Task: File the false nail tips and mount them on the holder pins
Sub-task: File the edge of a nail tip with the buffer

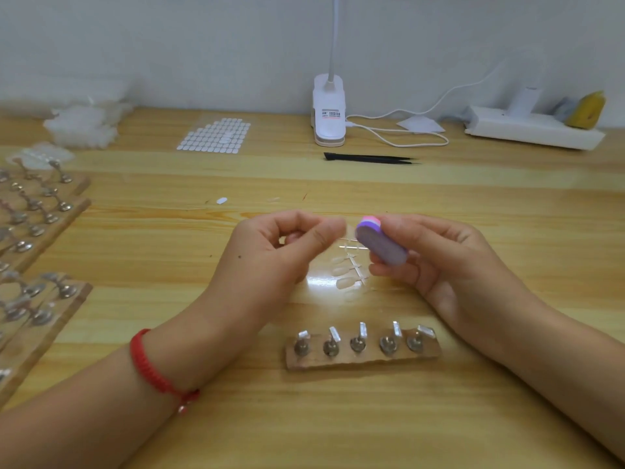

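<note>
My left hand [291,245] is raised above the table with thumb and forefinger pinched together; a clear nail tip between them is too faint to make out. Close to its right, my right hand [436,255] grips a purple buffer block [380,245] with a pink edge, its flat face turned toward the left fingertips. Below both hands a sprue of clear false nail tips [348,269] lies on the table. Nearer to me stands a clear holder strip [363,346] with several metal pins.
More holder strips with metal pins [37,252] lie along the left edge. A sheet of adhesive tabs [214,135], a white clip lamp [329,110], black tweezers [370,158], a white power strip [532,128] and bags of tips [84,123] sit further back.
</note>
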A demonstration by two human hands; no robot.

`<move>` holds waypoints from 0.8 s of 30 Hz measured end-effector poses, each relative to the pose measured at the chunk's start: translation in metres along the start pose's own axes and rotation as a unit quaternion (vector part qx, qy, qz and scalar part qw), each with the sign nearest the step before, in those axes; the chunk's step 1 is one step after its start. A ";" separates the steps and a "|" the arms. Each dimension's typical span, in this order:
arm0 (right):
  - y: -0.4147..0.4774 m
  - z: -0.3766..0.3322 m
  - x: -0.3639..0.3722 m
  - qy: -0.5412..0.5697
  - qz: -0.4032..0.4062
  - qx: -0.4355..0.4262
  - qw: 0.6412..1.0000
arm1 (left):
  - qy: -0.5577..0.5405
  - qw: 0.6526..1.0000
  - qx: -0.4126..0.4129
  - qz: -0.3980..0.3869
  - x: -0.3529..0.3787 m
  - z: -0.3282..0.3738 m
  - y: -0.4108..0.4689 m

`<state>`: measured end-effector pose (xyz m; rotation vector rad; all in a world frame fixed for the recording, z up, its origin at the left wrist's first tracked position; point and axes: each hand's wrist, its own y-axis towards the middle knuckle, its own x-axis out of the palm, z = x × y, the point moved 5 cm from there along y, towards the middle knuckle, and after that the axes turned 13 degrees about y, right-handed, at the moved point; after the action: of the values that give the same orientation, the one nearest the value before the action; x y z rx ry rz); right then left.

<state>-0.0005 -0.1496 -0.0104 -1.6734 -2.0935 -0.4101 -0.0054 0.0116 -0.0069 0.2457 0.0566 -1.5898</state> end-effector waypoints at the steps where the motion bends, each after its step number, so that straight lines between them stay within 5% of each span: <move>1: 0.001 -0.001 -0.002 0.012 0.010 0.000 1.000 | -0.009 1.000 -0.005 0.006 -0.001 -0.001 0.001; 6: 0.002 0.001 0.000 0.011 0.006 -0.010 1.000 | 0.025 0.998 0.025 -0.044 0.007 0.005 -0.003; 11: 0.001 -0.001 -0.002 0.017 0.001 0.013 1.000 | -0.015 1.000 -0.001 0.013 -0.003 -0.001 0.001; 16: 0.003 0.002 0.001 0.011 -0.009 0.016 1.000 | 0.027 0.998 0.028 -0.045 0.006 0.004 -0.002; 22: 0.003 0.001 -0.001 0.013 -0.023 0.041 0.999 | -0.007 1.000 0.000 0.024 -0.003 -0.002 0.003; 24: 0.005 0.002 -0.002 0.021 -0.014 0.033 0.999 | 0.016 1.000 0.018 -0.006 0.001 0.001 0.001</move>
<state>0.0042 -0.1495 -0.0135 -1.5862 -2.0783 -0.3775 -0.0044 0.0108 -0.0061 0.2993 0.0533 -1.5994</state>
